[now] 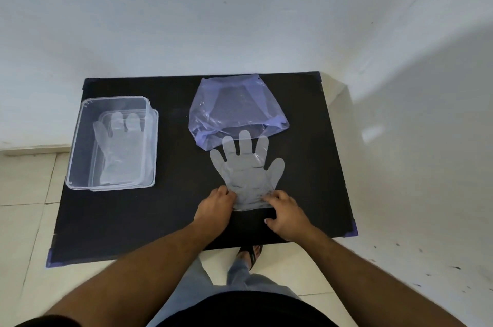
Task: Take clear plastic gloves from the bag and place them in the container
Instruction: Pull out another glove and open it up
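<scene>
A clear plastic glove (246,169) lies flat on the black table (170,220), fingers pointing away from me, its fingertips just in front of the mouth of a pale purple plastic bag (234,105). My left hand (216,206) pinches the left corner of the glove's cuff. My right hand (285,213) holds the right corner of the cuff. At the left stands a clear rectangular container (80,145) with another clear glove (117,150) lying inside it.
The table stands against a white wall. Purple tape marks its corners (353,229). Tiled floor surrounds it, and my sandalled foot (250,253) shows under the near edge.
</scene>
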